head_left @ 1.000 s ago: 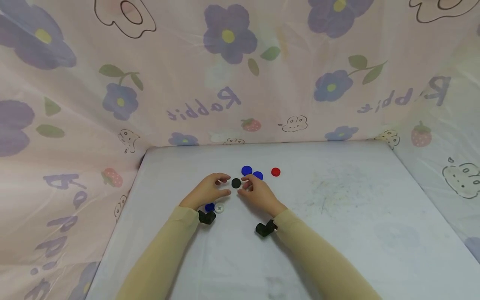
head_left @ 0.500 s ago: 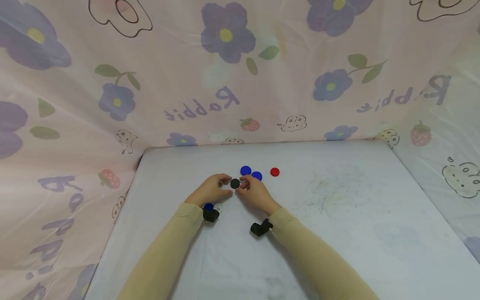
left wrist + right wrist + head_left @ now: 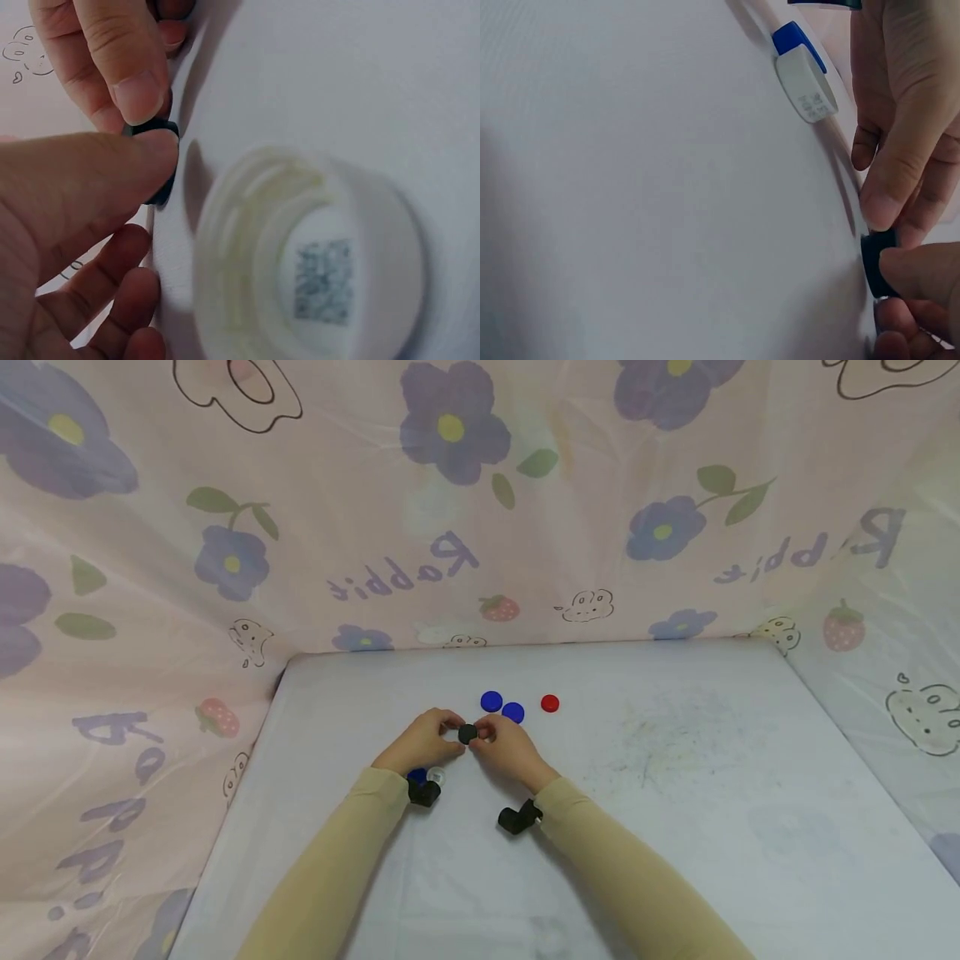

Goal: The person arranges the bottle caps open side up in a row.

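Observation:
Between both hands, near the middle of the table, is a small black bottle cap (image 3: 467, 734). My left hand (image 3: 422, 742) pinches its left side. From the right, my right hand (image 3: 512, 752) pinches the same cap. In the left wrist view the left thumb lies over the black cap (image 3: 161, 126) and the right thumb meets its upper edge. The right wrist view shows the black cap (image 3: 876, 262) tipped on edge, just off or touching the table; I cannot tell which. Fingers hide part of it.
A white bottle cap (image 3: 436, 776), hollow side up, and a blue cap (image 3: 416, 775) lie beside the left wrist. Two blue caps (image 3: 491, 701) and a red cap (image 3: 550, 703) lie beyond the hands. Patterned cloth (image 3: 570, 527) walls the back and sides of the white table (image 3: 675, 827).
Both hands have closed in on the black cap from either side and now pinch it. It has shifted slightly nearer and tilted. The other caps stay where they were.

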A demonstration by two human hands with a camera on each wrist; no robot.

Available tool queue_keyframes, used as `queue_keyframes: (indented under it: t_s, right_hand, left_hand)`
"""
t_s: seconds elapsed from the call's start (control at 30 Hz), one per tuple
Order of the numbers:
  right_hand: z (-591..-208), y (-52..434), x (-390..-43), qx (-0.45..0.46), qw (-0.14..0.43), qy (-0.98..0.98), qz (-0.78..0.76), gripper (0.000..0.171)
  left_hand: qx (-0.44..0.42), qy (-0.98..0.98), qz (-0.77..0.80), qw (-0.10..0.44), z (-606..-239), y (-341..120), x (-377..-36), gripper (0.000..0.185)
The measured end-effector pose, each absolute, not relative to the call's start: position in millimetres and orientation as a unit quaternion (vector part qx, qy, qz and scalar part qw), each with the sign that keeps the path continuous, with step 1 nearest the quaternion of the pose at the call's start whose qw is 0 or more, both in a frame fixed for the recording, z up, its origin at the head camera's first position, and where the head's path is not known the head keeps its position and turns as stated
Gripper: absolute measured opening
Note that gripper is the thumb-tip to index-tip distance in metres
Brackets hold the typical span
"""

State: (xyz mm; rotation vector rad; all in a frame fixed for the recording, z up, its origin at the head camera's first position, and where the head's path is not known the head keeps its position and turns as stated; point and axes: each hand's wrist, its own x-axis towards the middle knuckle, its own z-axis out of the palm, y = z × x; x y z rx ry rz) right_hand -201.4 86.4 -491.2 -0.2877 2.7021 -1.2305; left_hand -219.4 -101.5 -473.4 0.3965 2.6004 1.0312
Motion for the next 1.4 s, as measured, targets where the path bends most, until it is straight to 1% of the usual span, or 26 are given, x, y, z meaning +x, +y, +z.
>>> queue_keyframes:
  t_s: [0.2, 0.43, 0.8, 1.1, 1.4]
  right_hand:
    - [-492.9, 84.2, -199.5, -0.107, 0.080, 0.904, -0.406, 0.023]
    - [-489.1, 82.2, -195.1, -0.120, 0.078, 0.898, -0.417, 0.024]
    - [-480.9, 79.7, -186.9, -0.121, 0.077, 0.883, -0.448, 0.031]
    - [-488.6, 79.3, -183.5, -0.123, 0.085, 0.867, -0.476, 0.029]
    - [-490.2, 79.1, -182.1, -0.139, 0.073, 0.867, -0.473, 0.030]
  left_hand:
    - [0.139, 0.912, 0.356, 0.152, -471.3, -100.7, -215.6, 0.032]
    - [0.138, 0.913, 0.355, 0.148, -470.3, -103.0, -214.4, 0.030]
    - [0.130, 0.898, 0.400, 0.131, -457.9, -111.6, -202.7, 0.036]
    - [0.128, 0.883, 0.427, 0.143, -460.7, -122.8, -194.8, 0.037]
    - [0.120, 0.878, 0.441, 0.145, -462.3, -125.6, -189.9, 0.035]
